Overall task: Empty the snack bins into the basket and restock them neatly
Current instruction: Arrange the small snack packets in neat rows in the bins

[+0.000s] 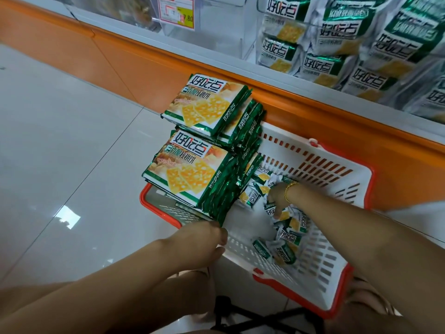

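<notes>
A white basket with a red rim [334,268] stands on the floor against the orange shelf base. Two stacks of large green-and-yellow biscuit packs [190,165] fill its left side. Small snack packets [287,237] lie loose on its bottom at the right. My right hand [277,197], a gold bracelet on the wrist, reaches down into the loose packets, its fingers curled among them. My left hand [207,239] grips the basket's near wall beside the lower stack. The clear snack bin [361,44] at upper right holds several of the same small packets.
An orange shelf base [313,121] runs diagonally behind the basket. A clear bin [216,25] with a red price tag [177,12] stands left of the filled one. Glossy white floor tiles [60,153] spread to the left. A black frame [252,317] lies under the basket's near edge.
</notes>
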The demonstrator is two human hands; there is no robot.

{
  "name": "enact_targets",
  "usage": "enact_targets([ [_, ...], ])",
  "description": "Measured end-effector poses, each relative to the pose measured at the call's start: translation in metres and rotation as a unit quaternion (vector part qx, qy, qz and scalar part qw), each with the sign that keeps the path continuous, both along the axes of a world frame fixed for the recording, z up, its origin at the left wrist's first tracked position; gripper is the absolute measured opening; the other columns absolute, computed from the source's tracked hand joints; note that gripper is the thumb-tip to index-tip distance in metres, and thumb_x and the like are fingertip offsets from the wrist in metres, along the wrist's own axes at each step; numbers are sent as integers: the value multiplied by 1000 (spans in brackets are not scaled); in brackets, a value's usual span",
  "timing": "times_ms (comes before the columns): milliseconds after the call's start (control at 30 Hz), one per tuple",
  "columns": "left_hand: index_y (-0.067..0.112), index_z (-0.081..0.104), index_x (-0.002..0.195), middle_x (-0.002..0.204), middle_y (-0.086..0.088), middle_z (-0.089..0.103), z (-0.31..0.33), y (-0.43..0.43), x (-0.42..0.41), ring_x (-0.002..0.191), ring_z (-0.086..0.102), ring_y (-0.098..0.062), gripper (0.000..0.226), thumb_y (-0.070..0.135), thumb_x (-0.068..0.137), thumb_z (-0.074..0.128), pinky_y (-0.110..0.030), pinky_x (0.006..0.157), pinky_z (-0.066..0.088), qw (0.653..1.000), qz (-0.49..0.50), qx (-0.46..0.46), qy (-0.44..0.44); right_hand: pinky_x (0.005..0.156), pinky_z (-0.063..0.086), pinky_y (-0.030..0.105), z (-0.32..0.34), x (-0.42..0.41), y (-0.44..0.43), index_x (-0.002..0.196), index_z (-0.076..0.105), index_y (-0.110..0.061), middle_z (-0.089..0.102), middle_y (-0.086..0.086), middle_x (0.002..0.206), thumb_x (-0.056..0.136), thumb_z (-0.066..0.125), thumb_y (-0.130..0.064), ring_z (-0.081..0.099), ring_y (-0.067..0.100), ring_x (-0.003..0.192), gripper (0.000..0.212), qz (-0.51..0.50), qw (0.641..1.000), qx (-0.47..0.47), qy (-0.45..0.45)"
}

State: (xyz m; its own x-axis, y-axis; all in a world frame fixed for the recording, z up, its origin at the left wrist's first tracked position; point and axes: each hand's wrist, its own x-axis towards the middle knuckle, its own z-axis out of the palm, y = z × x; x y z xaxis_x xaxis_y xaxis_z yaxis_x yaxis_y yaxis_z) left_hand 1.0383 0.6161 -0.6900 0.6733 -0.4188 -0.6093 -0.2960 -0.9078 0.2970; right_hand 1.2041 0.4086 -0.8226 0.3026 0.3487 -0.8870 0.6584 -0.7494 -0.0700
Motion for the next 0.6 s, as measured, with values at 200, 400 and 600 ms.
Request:
enact_targets([
  [200,20,61,118,121,0,62,13,-17,-1,107,59,-18,28,30,96,48,-33,91,49,999,13,-51,15,91,47,31,32,-13,-11,132,51,-6,57,9,125,85,67,-45,55,25,109,63,-100,990,94,-36],
  [400,15,62,117,101,1,65,35,-43,14,80,59,-4,26,25,93,59,-19,74,49,947,223,-219,76,68,35,15,117,-15,-43,95,48,-33,41,-21,88,82,70,-44,45,5,86,28,-298,894,333,25],
  [600,3,36,139,99,-4,63,68,-71,41,93,63,-21,63,13,86,69,-27,87,52,761,461,-420,177,98,46,48,196,-36,-63,122,57,-7,61,15,119,78,73,-50,59,30,109,64,-385,768,505,83],
])
